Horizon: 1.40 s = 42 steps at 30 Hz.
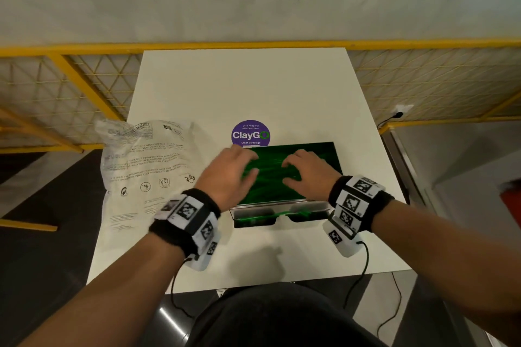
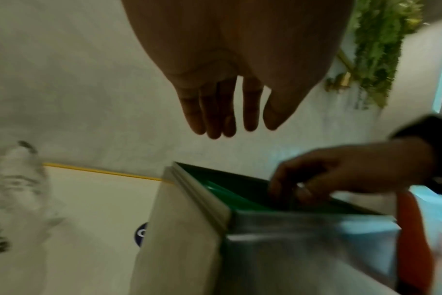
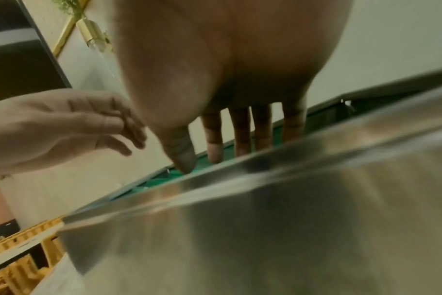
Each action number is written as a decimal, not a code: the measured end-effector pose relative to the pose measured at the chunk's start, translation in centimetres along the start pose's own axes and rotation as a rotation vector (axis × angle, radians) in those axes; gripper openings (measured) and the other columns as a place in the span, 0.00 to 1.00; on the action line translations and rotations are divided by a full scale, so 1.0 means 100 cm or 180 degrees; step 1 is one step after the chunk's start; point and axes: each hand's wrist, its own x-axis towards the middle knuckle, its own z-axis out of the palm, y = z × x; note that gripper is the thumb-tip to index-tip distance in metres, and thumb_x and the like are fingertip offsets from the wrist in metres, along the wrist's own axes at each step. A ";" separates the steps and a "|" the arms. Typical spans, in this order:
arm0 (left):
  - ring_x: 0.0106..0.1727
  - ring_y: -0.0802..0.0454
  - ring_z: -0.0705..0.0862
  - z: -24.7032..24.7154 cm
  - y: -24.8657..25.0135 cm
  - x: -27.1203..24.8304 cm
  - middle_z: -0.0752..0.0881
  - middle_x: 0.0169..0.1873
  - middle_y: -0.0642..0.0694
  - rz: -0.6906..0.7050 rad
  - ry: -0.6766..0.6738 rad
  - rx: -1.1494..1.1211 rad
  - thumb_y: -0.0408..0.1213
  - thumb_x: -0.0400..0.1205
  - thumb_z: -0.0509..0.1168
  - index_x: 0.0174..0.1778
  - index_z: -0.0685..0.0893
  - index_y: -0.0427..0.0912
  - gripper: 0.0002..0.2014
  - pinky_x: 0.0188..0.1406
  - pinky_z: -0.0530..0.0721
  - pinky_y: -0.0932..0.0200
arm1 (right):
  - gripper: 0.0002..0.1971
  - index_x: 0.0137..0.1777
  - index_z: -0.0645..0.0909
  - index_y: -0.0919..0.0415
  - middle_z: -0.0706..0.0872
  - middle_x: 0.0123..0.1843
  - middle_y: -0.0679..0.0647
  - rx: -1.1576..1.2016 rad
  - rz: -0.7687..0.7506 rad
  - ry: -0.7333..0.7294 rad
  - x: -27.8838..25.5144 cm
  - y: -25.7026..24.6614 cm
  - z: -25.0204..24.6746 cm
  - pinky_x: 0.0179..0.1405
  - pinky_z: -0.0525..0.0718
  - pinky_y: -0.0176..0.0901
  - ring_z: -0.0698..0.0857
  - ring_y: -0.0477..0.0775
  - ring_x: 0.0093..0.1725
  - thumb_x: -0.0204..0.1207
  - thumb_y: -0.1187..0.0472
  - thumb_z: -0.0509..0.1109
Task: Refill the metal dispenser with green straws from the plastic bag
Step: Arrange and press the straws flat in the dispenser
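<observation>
The metal dispenser (image 1: 282, 203) stands open-topped on the white table (image 1: 253, 84), filled with green straws (image 1: 270, 175). Both hands hover over its opening. My left hand (image 1: 248, 167) has relaxed, straight fingers just above the straws and holds nothing; in the left wrist view the left hand (image 2: 227, 129) hangs clear above the dispenser (image 2: 303, 239). My right hand (image 1: 290, 170) spreads its fingers down onto the straws; its fingertips (image 3: 215, 155) touch the green straws (image 3: 164, 180) behind the steel wall (image 3: 265, 229). The clear printed plastic bag (image 1: 143, 166) lies flat to the left.
A purple round sticker (image 1: 251, 134) sits on the table just behind the dispenser. The dispenser's front tray (image 1: 279, 217) shows a few straws. A yellow mesh railing (image 1: 84, 87) runs behind the table, and a dark floor lies on both sides.
</observation>
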 end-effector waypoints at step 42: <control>0.68 0.40 0.71 0.043 -0.007 0.035 0.67 0.68 0.38 -0.0126 -0.1492 0.1818 0.56 0.69 0.74 0.78 0.53 0.41 0.50 0.66 0.73 0.47 | 0.55 0.83 0.36 0.47 0.60 0.81 0.63 -0.1257 0.0427 -0.1007 0.025 0.026 0.011 0.78 0.60 0.67 0.62 0.68 0.79 0.68 0.38 0.72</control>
